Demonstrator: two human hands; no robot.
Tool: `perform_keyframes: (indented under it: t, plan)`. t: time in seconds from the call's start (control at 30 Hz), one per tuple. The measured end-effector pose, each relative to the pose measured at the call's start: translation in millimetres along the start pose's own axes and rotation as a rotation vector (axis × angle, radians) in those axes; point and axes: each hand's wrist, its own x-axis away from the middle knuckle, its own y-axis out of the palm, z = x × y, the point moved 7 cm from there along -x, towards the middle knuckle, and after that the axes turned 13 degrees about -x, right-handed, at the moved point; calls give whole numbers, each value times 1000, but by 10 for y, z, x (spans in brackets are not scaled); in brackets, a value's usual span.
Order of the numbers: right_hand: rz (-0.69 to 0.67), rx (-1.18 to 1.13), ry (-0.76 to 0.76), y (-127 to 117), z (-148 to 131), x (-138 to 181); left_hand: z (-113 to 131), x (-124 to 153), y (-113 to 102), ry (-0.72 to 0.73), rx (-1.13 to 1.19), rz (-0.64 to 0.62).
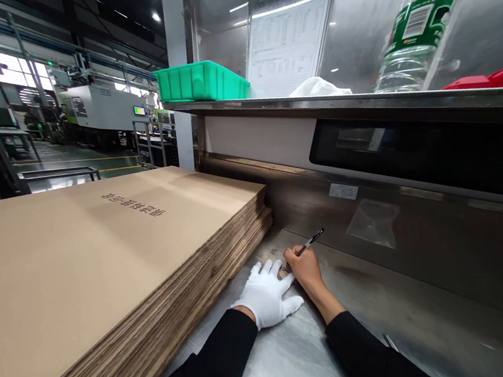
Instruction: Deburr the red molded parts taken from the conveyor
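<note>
My left hand (267, 293), in a white glove, lies flat with fingers spread on the metal tabletop (285, 364). Under and just past its fingertips shows a small brownish piece (284, 273), partly hidden by both hands. Bare, my right hand (304, 264) grips a dark pen (315, 237), its upper end slanting up to the right. The pen's tip meets the area of the brownish piece, though the fingers hide the exact contact. Left of my gloved hand rises a tall stack of cardboard sheets (138, 248) with printed characters on top.
Above the tabletop runs a metal shelf (268, 104) bearing a green plastic bin (202, 83), a white cloth (319, 86), a plastic bottle (420, 27) and red items (493, 79). A clear plastic bag (373, 223) is by the back panel. Large machines (99, 107) stand far left.
</note>
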Motion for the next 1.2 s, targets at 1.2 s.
perform_keyframes:
  t: [1.2]
  plan:
    - [-128,878,-146,449,-284,-386,-535,-107,-126,-492,91,274]
